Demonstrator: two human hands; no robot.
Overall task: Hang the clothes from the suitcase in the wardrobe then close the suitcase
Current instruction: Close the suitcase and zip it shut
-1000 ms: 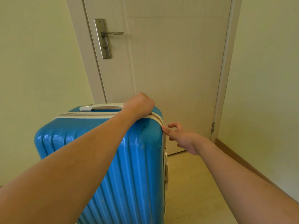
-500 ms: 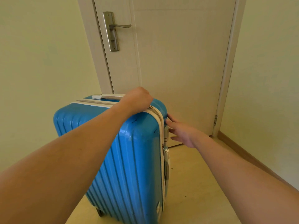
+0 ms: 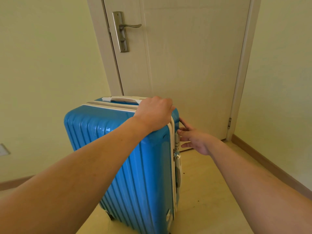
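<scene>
I see the blue suitcase [image 3: 128, 149] upright on the floor [image 3: 206, 191], zipped. My left hand [image 3: 154, 112] curls over its top corner; my right hand [image 3: 194, 139], fingers straight, touches its side. At twelve o'clock, a closed door [image 3: 185, 65] with handle [image 3: 131, 26].

One blue suitcase [image 3: 128, 149], one closed door [image 3: 189, 65] with one lever handle [image 3: 125, 28], two hands.

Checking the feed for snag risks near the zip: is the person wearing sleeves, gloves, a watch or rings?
Both forearms are bare as far as the picture shows, with no sleeves in view. The left hand and right hand are ungloved. No watch, bracelet or ring shows on either.
</scene>
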